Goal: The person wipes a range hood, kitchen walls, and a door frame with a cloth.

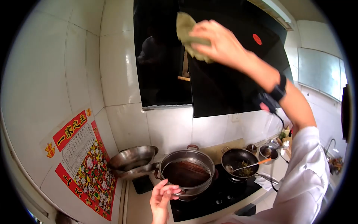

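Note:
My right hand (212, 39) is raised and closed around a greenish cloth (185, 28). Behind the cloth is the glossy black glass of the range hood (231, 74); the cloth appears to lie against it, near the edge of the slanted panel. Low in the view, my left hand (163, 198) has loosely bent fingers, apart and holding nothing. It is in front of a steel steamer pot (209, 158) whose perforated insert has dark reddish-brown contents. I cannot tell whether the fingers touch the pot.
A wok (223, 158) with food scraps and an orange-handled ladle (257, 163) sits on the black cooktop (223, 192). Steel pans (134, 156) lean at the left wall beside a red calendar poster (84, 164). Bowls (268, 151) stand at the right.

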A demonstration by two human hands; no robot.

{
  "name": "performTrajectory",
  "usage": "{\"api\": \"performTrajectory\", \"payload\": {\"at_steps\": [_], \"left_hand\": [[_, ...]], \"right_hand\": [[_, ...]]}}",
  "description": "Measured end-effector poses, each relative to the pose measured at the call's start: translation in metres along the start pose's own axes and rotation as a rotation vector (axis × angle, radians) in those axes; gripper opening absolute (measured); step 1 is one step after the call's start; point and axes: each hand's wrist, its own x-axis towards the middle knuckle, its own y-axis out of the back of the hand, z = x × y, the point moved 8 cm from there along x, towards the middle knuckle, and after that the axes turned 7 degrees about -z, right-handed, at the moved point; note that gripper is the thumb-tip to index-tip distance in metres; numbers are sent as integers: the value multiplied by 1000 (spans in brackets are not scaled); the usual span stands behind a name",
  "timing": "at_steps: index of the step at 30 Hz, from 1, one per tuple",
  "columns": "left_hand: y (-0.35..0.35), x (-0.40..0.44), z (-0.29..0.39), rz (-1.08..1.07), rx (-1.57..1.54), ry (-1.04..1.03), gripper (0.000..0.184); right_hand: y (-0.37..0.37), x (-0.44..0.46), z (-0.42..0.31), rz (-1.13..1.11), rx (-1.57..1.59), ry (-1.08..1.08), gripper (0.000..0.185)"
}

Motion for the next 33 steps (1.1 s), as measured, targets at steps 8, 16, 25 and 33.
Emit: {"api": "performTrajectory", "payload": {"at_steps": [8, 16, 25, 33], "left_hand": [[19, -36, -2, 96, -58, 77, 40], [71, -81, -57, 140, -60, 231, 42], [67, -66, -56, 212, -11, 264, 48], [62, -76, -78, 247, 51, 289, 48]], "right_hand": [[-28, 114, 133, -167, -142, -456, 37], [4, 0, -5, -71, -105, -41, 31], [-19, 52, 46, -246, -217, -254, 43], [-68, 84, 170, -262, 34, -446, 63]]}}
